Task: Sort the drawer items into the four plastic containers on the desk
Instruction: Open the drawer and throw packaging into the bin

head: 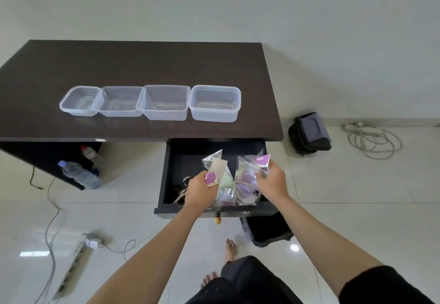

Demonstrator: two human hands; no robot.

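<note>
The left hand (201, 190) has its fingers curled and pinched on one clear plastic packet with a purple card header (211, 178), lifted above the middle of the open drawer (177, 172); the packet's see-through body with a beige strip inside stands up and away toward the drawer's back edge. The right hand (271, 179) pinches a second clear packet with a purple header (262, 160) between thumb and fingertips, held over the drawer's right side, its crinkled plastic hanging to the left of the fingers. Beneath both hands a loose heap of more small packets (234, 193) lies against the drawer's front right corner, showing purple, pale green and white contents; their exact number cannot be told. Some dark small things sit at the drawer's front left corner, too blurred to name. The drawer is pulled out from under the right end of the dark desk (142, 65), and a small yellowish knob (217, 220) hangs at its front edge. On the desk, four clear plastic containers (150, 102) stand in one row parallel to the front edge, touching side to side, all four with nothing inside. Under the desk's left end lie two plastic water bottles (79, 172). On the tiled floor are one white power strip (71, 270) with a charger plugged in, one coiled pale cable (373, 139) to the right, and one dark bag (309, 133) near the desk's right edge.
</note>
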